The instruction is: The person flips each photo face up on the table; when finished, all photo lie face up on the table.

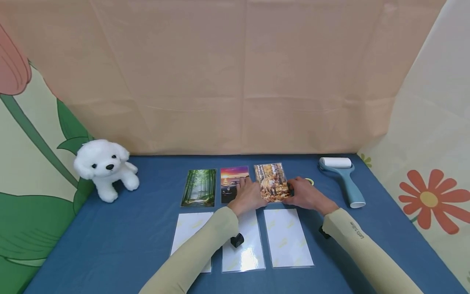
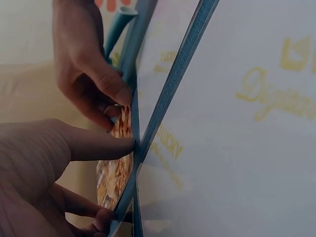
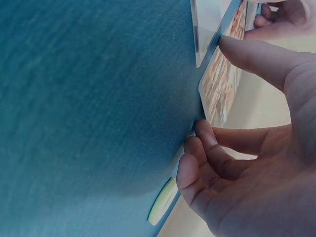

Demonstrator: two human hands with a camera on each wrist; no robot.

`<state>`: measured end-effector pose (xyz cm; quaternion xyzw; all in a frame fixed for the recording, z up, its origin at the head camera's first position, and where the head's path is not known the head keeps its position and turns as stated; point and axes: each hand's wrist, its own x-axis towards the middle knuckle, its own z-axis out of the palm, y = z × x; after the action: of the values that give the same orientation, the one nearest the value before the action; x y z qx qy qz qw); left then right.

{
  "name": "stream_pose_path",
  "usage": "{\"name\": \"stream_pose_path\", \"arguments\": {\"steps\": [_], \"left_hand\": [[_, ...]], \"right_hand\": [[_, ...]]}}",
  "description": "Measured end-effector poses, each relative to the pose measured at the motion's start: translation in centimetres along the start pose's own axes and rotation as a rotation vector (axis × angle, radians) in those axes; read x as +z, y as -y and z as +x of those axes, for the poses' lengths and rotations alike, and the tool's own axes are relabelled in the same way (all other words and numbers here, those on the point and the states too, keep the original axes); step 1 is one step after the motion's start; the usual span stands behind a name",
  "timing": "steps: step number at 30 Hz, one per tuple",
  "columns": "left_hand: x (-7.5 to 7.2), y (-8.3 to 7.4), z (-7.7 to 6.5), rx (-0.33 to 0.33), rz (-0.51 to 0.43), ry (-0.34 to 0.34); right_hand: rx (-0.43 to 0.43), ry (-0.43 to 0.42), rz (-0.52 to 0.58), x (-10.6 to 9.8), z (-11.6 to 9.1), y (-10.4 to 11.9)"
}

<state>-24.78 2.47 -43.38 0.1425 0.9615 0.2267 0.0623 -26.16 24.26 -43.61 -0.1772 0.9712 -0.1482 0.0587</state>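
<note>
An autumn-leaf photo card (image 1: 272, 182) lies at the right end of a row of three on the blue table. At its lower left is my left hand (image 1: 248, 197), thumb stretched along the near edge, other fingers over the neighbouring sunset card (image 1: 229, 188). My right hand (image 1: 305, 193) touches the lower right corner; in the right wrist view thumb and index finger (image 3: 237, 140) stand apart on either side of that corner. A green forest card (image 1: 199, 188) lies at the row's left end.
Three white cards lie nearer me: a left one (image 1: 189, 228), a middle one (image 1: 244, 255) partly under my left sleeve, and a right one (image 1: 289, 237). A blue-handled lint roller (image 1: 349, 183) lies right, a white plush dog (image 1: 108, 167) sits left. A pale green ring (image 3: 163, 201) is beside my right hand.
</note>
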Motion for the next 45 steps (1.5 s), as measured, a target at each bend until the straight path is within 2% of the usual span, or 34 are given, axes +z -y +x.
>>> {"name": "stream_pose_path", "arguments": {"steps": [8,13,19,26,29,36,45], "left_hand": [[-0.1,0.0,0.0,0.002,0.013,0.012],[-0.5,0.1,-0.3,0.017,-0.008,0.012],[-1.2,0.7,-1.1,0.087,-0.037,0.001],[-1.6,1.8,-2.8,0.221,0.020,-0.057],[-2.0,2.2,-3.5,0.249,0.021,-0.082],[-2.7,3.0,-5.3,0.254,-0.009,-0.132],[-3.4,3.9,-8.6,0.253,0.047,-0.194]], "right_hand": [[0.004,0.010,-0.053,-0.2,-0.1,0.3],[-0.001,-0.001,-0.039,-0.3,-0.3,0.3],[-0.021,-0.058,0.000,-0.1,-1.4,0.4],[-0.093,-0.178,-0.064,0.4,-2.9,0.7],[-0.111,-0.213,-0.072,0.3,-3.5,1.3],[-0.143,-0.256,-0.072,0.5,-4.8,2.5],[-0.173,-0.274,-0.080,1.0,-6.6,3.9]]}}
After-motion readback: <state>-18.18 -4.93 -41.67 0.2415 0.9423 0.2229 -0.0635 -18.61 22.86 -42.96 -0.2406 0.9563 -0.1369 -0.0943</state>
